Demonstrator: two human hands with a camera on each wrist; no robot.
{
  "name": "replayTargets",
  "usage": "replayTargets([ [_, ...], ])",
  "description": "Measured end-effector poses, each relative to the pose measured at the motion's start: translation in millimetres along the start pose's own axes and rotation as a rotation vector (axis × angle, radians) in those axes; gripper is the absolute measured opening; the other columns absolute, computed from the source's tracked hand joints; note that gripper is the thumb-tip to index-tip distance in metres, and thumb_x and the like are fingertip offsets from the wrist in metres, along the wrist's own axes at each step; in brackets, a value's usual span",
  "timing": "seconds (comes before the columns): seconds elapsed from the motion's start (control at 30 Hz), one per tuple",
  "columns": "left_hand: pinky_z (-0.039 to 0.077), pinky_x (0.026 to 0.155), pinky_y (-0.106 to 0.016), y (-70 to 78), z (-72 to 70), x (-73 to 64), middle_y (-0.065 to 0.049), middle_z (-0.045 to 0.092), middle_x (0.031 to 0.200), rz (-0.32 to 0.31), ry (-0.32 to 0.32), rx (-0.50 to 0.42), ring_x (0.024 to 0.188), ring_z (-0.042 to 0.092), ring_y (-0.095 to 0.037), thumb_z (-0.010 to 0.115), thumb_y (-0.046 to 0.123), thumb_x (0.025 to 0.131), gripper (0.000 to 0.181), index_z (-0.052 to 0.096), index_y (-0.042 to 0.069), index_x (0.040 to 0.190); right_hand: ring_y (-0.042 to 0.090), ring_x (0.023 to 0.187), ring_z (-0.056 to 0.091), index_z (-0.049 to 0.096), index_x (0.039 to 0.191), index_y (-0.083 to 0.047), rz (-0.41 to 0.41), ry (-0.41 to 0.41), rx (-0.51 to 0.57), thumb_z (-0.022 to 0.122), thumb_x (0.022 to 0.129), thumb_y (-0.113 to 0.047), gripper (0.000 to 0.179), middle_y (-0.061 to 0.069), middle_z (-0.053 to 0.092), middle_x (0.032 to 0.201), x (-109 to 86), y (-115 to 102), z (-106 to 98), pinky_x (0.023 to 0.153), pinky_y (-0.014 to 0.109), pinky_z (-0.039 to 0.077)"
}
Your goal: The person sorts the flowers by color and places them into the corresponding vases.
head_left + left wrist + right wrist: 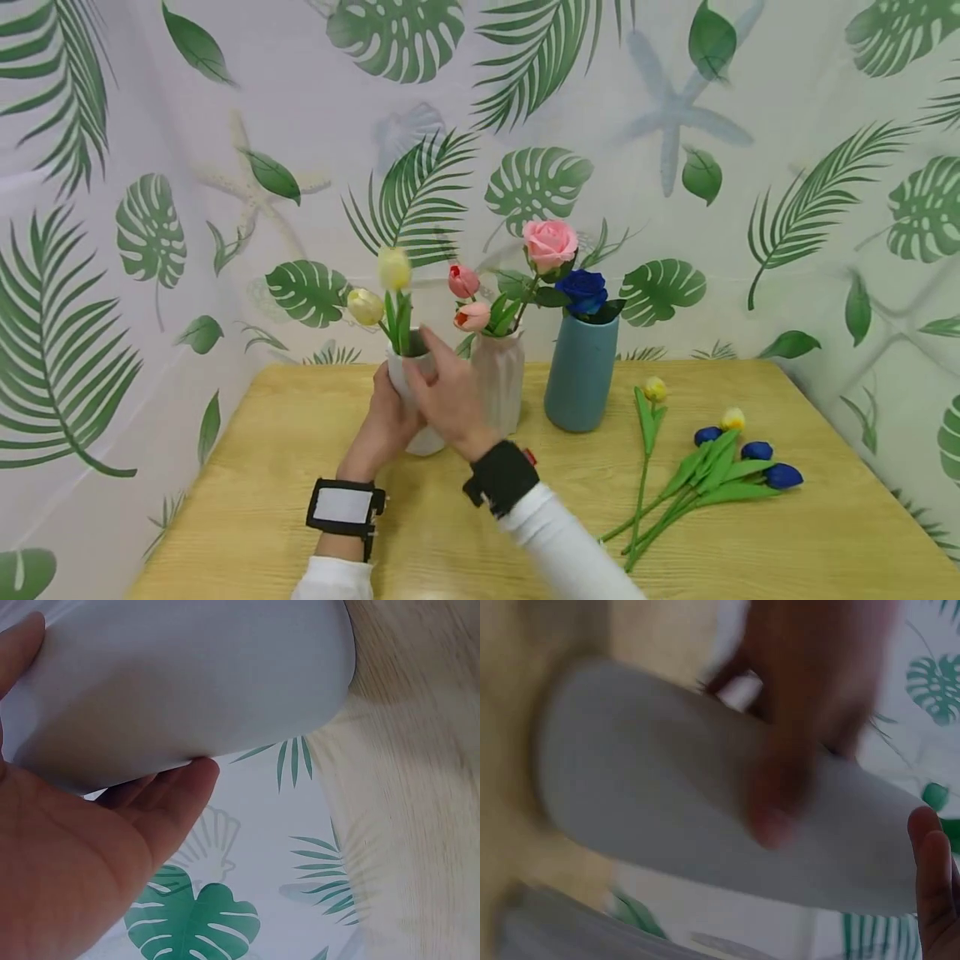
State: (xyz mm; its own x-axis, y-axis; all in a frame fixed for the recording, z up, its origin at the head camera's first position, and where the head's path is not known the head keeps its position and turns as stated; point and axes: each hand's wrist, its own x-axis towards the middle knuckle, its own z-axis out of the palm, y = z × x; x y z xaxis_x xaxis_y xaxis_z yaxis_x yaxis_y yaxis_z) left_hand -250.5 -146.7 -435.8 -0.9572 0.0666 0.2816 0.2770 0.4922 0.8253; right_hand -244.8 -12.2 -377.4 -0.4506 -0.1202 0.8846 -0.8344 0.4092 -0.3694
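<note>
A tapered white vase leans on the table, with two pale yellow tulips standing in its mouth. My left hand wraps the vase from the left; in the left wrist view its fingers curve along the smooth side. From the right, my right hand holds the rim, thumb in front and forefinger at the far side. The right wrist view shows two of its fingertips at the mouth end of the vase, and my blurred left thumb lying across the body.
Close behind my right hand stands a pleated whitish vase with pink tulips and a pink rose. A blue-grey vase holds a blue rose. Several blue and yellow tulips lie on the table's right side. A leaf-print backdrop rises behind.
</note>
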Motion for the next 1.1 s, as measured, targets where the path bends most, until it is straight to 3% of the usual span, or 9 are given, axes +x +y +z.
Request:
replayTargets([
  [0.13, 0.04, 0.105, -0.059, -4.9, 4.5, -9.8, -0.033, 0.039, 0.138, -0.053, -0.024, -0.024, 0.125, 0.048, -0.045, 0.079, 0.008, 0.083, 0.097, 0.009, -0.007, 0.149, 0.01, 0.058, 0.058, 0.051, 0.139, 0.008, 0.132, -0.037, 0.063, 0.064, 0.086, 0.006, 0.054, 0.026, 0.064, 0.121, -83.6, -1, 4, 0.05, 0.016, 0.046],
  [0.23, 0.035, 0.108, -0.062, -4.6, 4.6, -11.8, -0.03, 0.036, 0.142, -0.061, -0.032, -0.022, 0.13, 0.044, -0.046, 0.079, 0.008, 0.084, 0.098, 0.007, -0.004, 0.151, 0.009, 0.061, 0.062, 0.06, 0.13, 0.004, 0.216, -0.095, 0.096, 0.063, 0.087, 0.008, 0.043, 0.022, 0.068, 0.116, -112.0, -4, -11, 0.054, 0.014, 0.048],
  [0.33, 0.032, 0.11, -0.062, -1.7, 2.8, -8.5, -0.028, 0.031, 0.146, -0.064, -0.048, -0.021, 0.134, 0.039, -0.046, 0.077, 0.011, 0.087, 0.099, 0.004, -0.001, 0.152, 0.006, 0.057, 0.059, 0.071, 0.111, -0.002, 0.298, -0.201, 0.022, 0.065, 0.088, 0.005, 0.024, 0.012, 0.073, 0.098, -114.9, 1, -37, 0.053, 0.015, 0.047],
  [0.5, 0.029, 0.112, -0.062, 0.5, -4.9, -2.7, -0.027, 0.027, 0.15, -0.103, -0.041, -0.021, 0.138, 0.035, -0.045, 0.076, 0.014, 0.089, 0.1, 0.001, 0.002, 0.154, 0.012, 0.058, 0.058, 0.072, 0.096, -0.007, 0.426, -0.346, -0.329, 0.065, 0.091, -0.005, 0.008, 0.006, 0.07, 0.081, -93.8, 30, -98, 0.054, 0.027, 0.046],
  [0.63, 0.028, 0.113, -0.062, -1.7, -7.3, -4.3, -0.028, 0.026, 0.151, -0.122, -0.037, -0.016, 0.139, 0.034, -0.045, 0.075, 0.015, 0.09, 0.1, 0.0, 0.002, 0.154, 0.017, 0.051, 0.047, 0.063, 0.089, -0.002, 0.698, -0.468, -0.557, 0.059, 0.095, -0.011, 0.011, 0.006, 0.055, 0.066, -96.6, 70, -156, 0.046, 0.031, 0.036],
  [0.73, 0.029, 0.112, -0.062, -2.6, -5.5, -6.9, -0.03, 0.027, 0.15, -0.115, -0.03, -0.019, 0.138, 0.035, -0.047, 0.075, 0.014, 0.09, 0.099, 0.001, 0.001, 0.154, 0.015, 0.046, 0.037, 0.055, 0.07, -0.006, 0.944, -0.601, -0.598, 0.06, 0.094, -0.018, 0.027, 0.002, 0.041, 0.055, -111.9, 94, -192, 0.043, 0.027, 0.028],
  [0.9, 0.029, 0.112, -0.062, -0.8, -2.9, -8.1, -0.03, 0.028, 0.15, -0.119, -0.031, -0.014, 0.138, 0.035, -0.047, 0.075, 0.013, 0.089, 0.099, 0.001, 0.002, 0.154, 0.012, 0.044, 0.031, 0.048, 0.061, -0.008, 1.102, -0.66, -0.448, 0.063, 0.091, -0.014, 0.035, -0.002, 0.032, 0.053, -128.1, 110, -216, 0.044, 0.026, 0.028],
  [1.0, 0.028, 0.113, -0.062, 1.6, -0.7, -6.2, -0.028, 0.027, 0.15, -0.122, -0.039, -0.016, 0.139, 0.035, -0.045, 0.075, 0.013, 0.089, 0.1, 0.0, 0.004, 0.155, 0.011, 0.042, 0.038, 0.055, 0.1, 0.012, 1.165, -0.532, -0.201, 0.058, 0.091, -0.003, 0.018, 0.002, 0.045, 0.054, -129.7, 117, -221, 0.044, 0.027, 0.033],
  [1.1, 0.028, 0.114, -0.06, 3.8, 2.3, -3.6, -0.026, 0.027, 0.151, -0.126, -0.053, -0.02, 0.14, 0.034, -0.044, 0.075, 0.014, 0.089, 0.101, -0.001, 0.006, 0.155, 0.008, 0.047, 0.054, 0.018, 0.15, 0.013, 1.271, -0.286, 0.186, 0.054, 0.099, -0.005, 0.065, 0.001, 0.067, 0.071, -125.4, 119, -230, 0.047, 0.024, 0.046],
])
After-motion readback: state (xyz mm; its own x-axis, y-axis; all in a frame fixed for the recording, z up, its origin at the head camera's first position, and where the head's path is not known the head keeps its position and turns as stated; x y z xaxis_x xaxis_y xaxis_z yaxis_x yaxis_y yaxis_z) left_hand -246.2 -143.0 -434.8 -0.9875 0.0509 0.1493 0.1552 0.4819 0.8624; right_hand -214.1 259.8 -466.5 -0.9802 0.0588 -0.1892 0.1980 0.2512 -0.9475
